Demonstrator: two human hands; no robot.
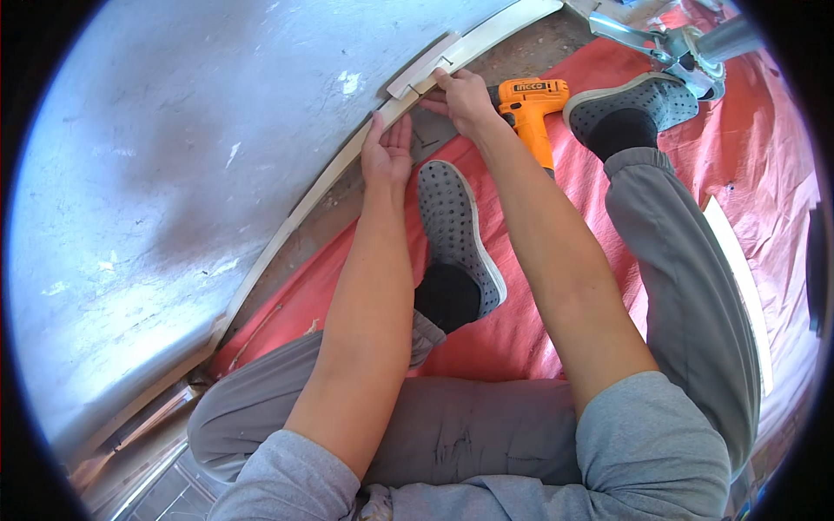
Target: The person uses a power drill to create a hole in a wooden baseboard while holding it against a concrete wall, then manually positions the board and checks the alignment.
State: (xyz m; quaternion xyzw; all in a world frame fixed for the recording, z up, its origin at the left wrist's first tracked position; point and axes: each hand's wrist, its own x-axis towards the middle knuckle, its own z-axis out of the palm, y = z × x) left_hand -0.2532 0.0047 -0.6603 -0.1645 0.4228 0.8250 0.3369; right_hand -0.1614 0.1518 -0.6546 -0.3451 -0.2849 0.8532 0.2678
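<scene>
A long pale wooden strip (310,193) runs along the foot of a grey-white wall. My left hand (388,154) grips its lower edge, with the thumb against the face and the fingers on the near side. Farther along, my right hand (467,102) holds the same strip, its thumb on the face and its other fingers partly hidden below. Just above the hands, a short piece of wood (423,67) lies against the strip's upper side. An orange cordless drill (532,97) rests on its side close to my right hand, its front end partly hidden behind that hand.
Red sheeting (521,330) covers the floor around my grey perforated shoes (448,204). At the upper right stands a metal pole with a clamp-like foot (691,65). Another pale strip (738,278) lies beyond my right leg. The grey-white wall (200,174) fills the left side.
</scene>
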